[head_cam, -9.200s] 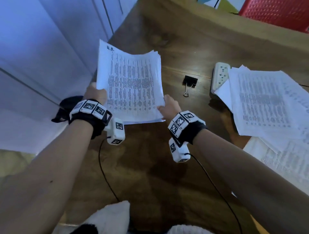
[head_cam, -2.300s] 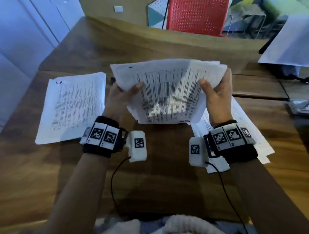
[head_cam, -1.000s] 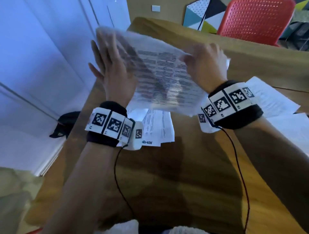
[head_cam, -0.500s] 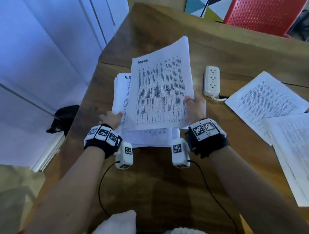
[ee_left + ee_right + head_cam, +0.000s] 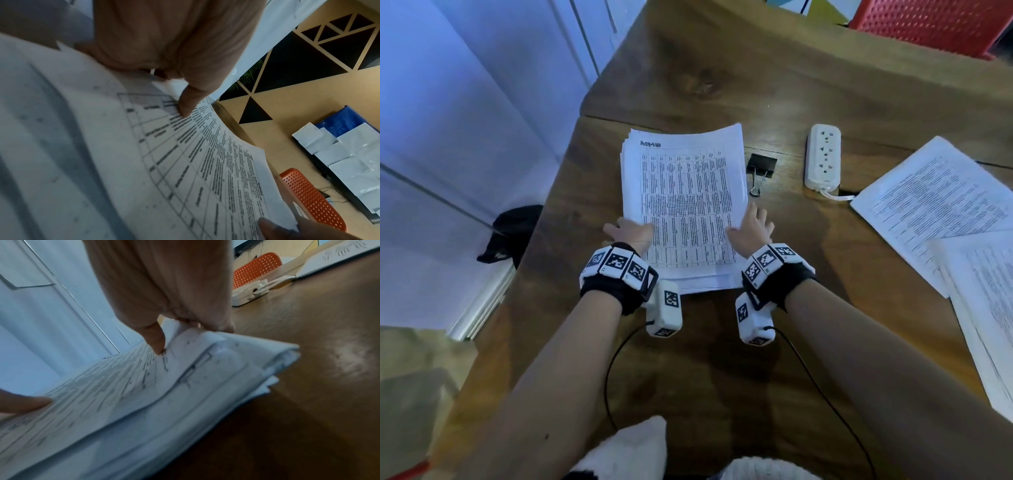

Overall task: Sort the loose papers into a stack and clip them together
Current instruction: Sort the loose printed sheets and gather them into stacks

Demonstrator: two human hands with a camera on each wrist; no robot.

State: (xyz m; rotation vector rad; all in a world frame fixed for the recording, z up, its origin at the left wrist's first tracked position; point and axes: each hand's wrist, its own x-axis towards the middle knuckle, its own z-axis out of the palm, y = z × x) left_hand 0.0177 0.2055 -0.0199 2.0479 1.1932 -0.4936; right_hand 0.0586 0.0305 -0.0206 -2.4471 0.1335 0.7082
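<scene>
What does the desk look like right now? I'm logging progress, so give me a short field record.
stack: flat on the table, edges uneven
left hand: holds the stack's near left edge
right hand: holds the stack's near right edge
binder clip: loose on the table, right of the stack
loose papers: unsorted, far right
power strip: beyond the clip

Dim, bluish room light; wide-angle bending at the edges, both wrist views motion-blurred, faint glare on the table (image 5: 347,356).
</scene>
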